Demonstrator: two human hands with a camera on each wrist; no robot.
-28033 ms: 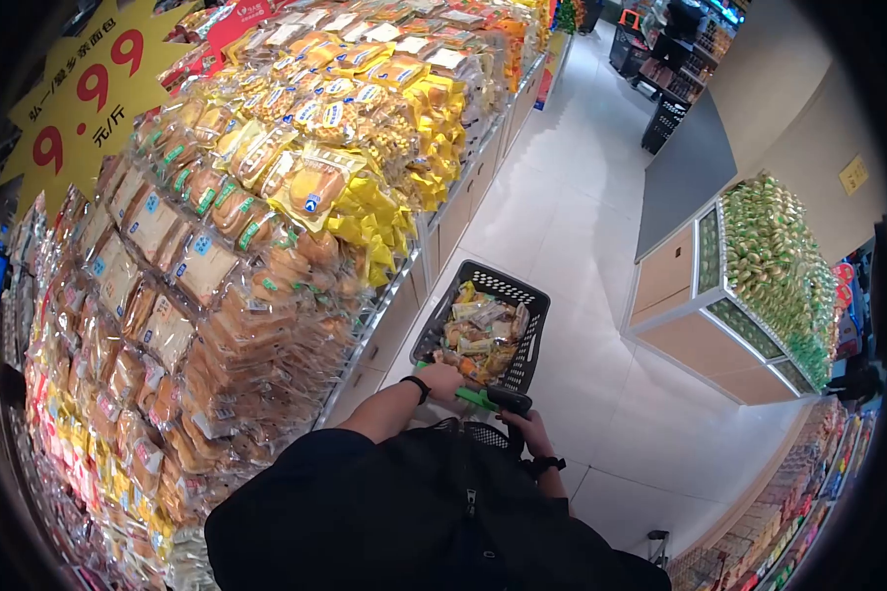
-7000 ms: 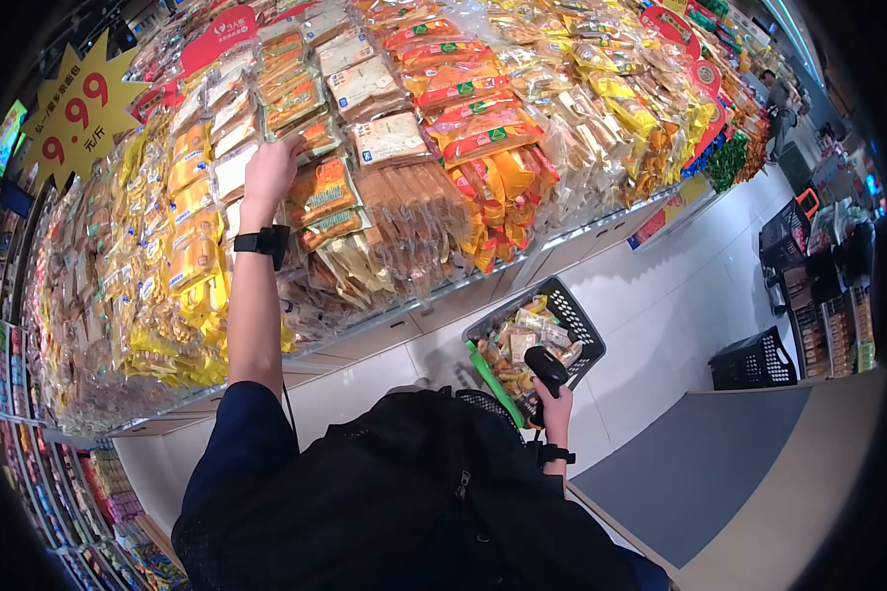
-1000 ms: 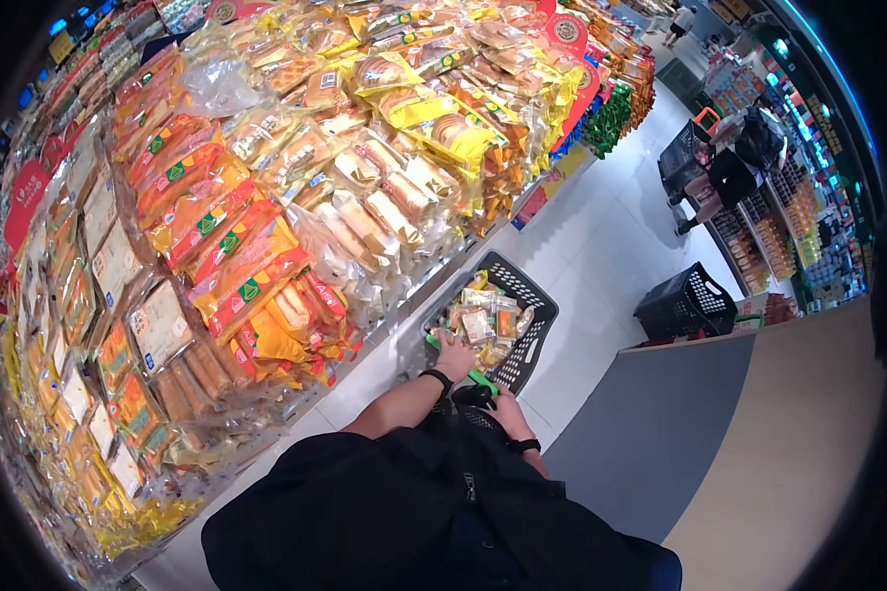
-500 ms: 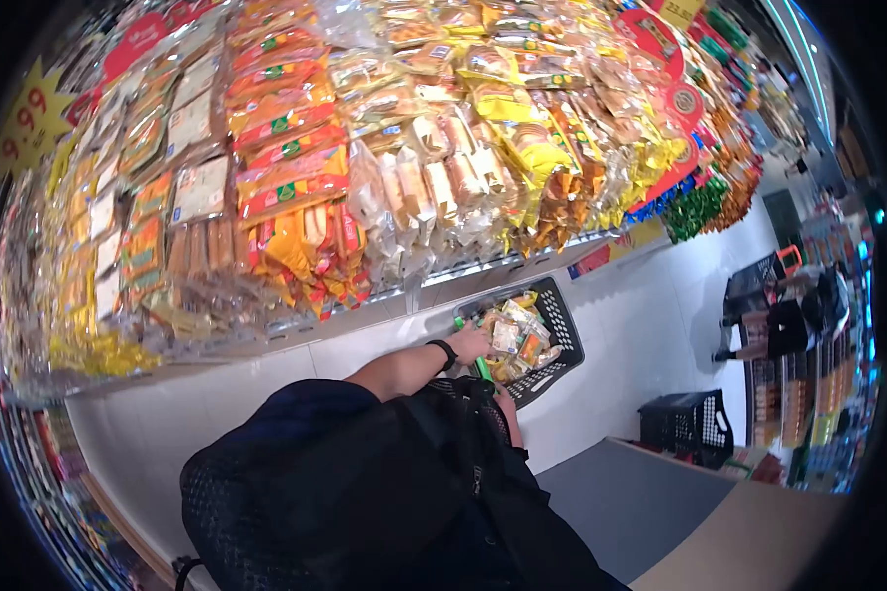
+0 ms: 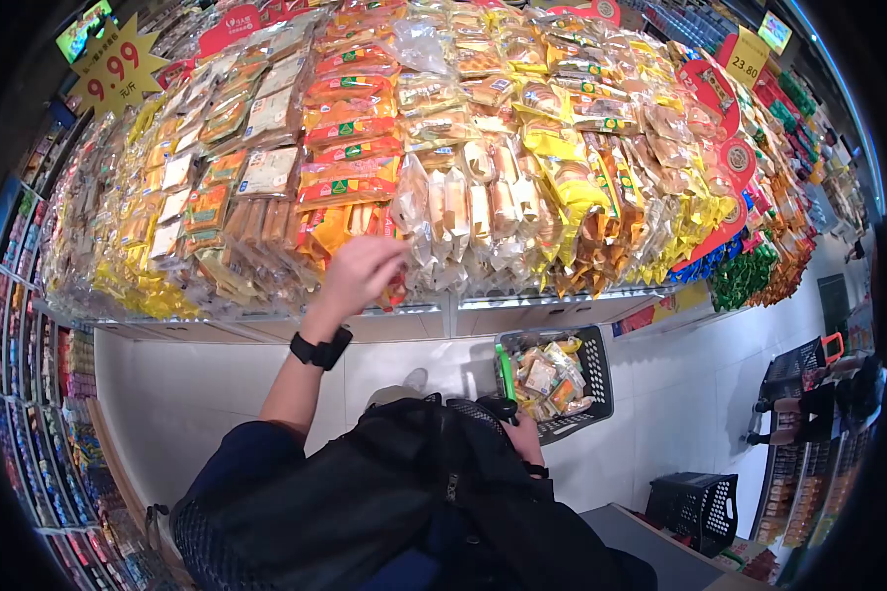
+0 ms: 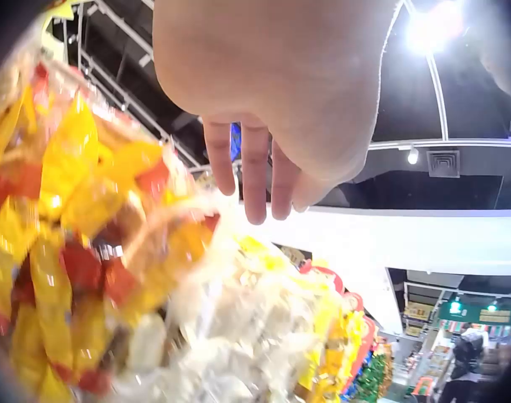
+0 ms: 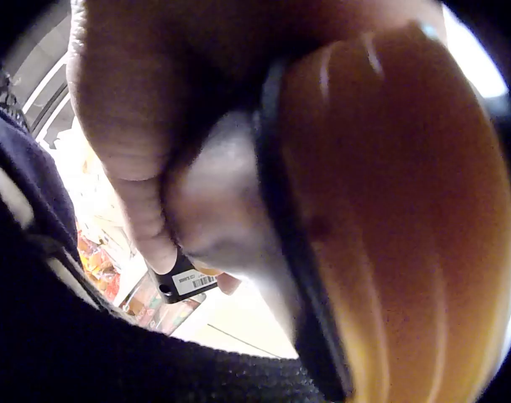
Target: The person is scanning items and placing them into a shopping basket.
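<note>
My left hand (image 5: 365, 268) is raised in front of the bread display, fingers loose and holding nothing, just short of red-and-orange packs (image 5: 350, 182). In the left wrist view its fingers (image 6: 255, 180) hang straight over yellow and red packs (image 6: 79, 218). My right hand (image 5: 525, 438) is low by my body and grips a black handheld scanner (image 5: 498, 406), whose labelled end (image 7: 181, 281) shows in the right wrist view. Just ahead of it stands a black shopping basket (image 5: 601, 379) with a green handle (image 5: 506, 372), filled with several packaged snacks.
The sloped display of bagged breads and cakes ends at a shelf edge (image 5: 443, 307) at waist height. A yellow 9.99 sign (image 5: 118, 69) hangs top left. A second black basket (image 5: 695, 507) sits on the white floor at the right, near another person (image 5: 808, 409).
My left hand has left the basket and risen to the bread packs. My head has turned to face the display, and the basket now sits lower right.
</note>
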